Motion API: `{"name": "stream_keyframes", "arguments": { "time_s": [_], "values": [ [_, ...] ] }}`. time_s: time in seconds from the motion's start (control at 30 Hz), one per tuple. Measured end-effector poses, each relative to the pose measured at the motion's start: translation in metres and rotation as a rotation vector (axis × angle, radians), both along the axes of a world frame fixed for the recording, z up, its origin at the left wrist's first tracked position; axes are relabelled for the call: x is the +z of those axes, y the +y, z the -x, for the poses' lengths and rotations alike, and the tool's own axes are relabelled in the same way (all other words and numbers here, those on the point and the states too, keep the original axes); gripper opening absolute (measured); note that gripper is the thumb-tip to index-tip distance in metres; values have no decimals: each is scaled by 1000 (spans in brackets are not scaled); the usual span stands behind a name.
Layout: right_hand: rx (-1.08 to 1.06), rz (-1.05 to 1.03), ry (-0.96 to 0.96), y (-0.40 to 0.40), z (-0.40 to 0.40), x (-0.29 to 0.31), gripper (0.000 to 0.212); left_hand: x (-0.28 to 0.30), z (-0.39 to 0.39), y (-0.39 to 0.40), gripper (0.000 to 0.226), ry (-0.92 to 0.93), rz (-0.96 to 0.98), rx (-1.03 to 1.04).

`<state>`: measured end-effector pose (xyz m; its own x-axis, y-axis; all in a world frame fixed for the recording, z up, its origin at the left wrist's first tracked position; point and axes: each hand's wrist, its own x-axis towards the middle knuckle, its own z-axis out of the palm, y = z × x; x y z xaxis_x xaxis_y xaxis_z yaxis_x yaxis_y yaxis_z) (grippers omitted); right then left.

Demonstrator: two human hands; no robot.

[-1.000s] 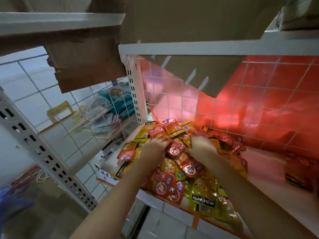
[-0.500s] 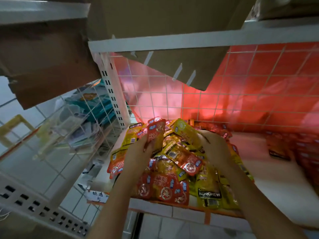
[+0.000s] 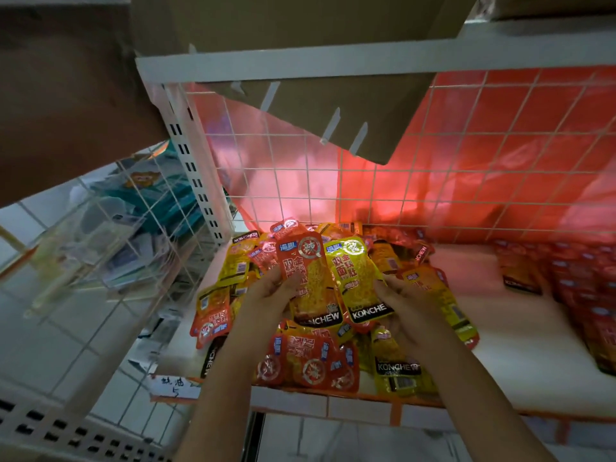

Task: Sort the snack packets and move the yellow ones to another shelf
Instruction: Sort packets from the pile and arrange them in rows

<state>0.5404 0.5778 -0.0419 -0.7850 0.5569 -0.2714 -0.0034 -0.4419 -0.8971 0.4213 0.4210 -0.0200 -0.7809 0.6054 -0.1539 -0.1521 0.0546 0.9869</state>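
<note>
We're over the heap of snack packets (image 3: 310, 355) on the white shelf (image 3: 520, 355). Our left hand (image 3: 271, 293) pinches a red packet (image 3: 301, 265) upright at twelve o'clock of the heap; our right hand (image 3: 405, 303) grips a yellow packet (image 3: 355, 278) just beside it, edges touching.

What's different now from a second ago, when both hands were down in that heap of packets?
Both hands came up out of the pile of packets. The left hand now holds up a red packet, and the right hand holds a yellow packet beside it, both upright and facing the camera. The heap on the shelf and the red packets at the right stayed put.
</note>
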Motion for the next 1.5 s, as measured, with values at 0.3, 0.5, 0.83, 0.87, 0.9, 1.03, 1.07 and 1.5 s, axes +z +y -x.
{"name": "stream_keyframes", "arguments": {
  "time_s": [0.3, 0.5, 0.83, 0.87, 0.9, 1.03, 1.07, 1.5],
  "values": [
    [-5, 76, -2, -9, -5, -2, 14, 5, 6, 1, 14, -143, -52, -9],
    [-38, 49, -34, -23, -18, -6, 9, 9, 9, 4, 17, -141, -75, -86],
    [-41, 9, -136, -32, -60, -8, 29, -3, 3, 30, 12, -149, 17, -128],
    [-65, -12, -162, -31, -66, -7, 31, -3, -1, 35, 10, -146, 20, -142],
    [-99, -29, -180, -28, -72, -7, 28, -1, -7, 40, 8, -141, 20, -158],
    [-212, -105, -236, -11, -104, -5, 9, 5, -30, 63, 10, -111, 3, -223],
    [-231, -124, -245, -6, -111, -4, 8, 6, -37, 69, 12, -114, -16, -234],
    [-276, -295, -303, 109, -244, -12, 18, -1, -160, 181, 11, -160, -3, -235]
  ]
}}
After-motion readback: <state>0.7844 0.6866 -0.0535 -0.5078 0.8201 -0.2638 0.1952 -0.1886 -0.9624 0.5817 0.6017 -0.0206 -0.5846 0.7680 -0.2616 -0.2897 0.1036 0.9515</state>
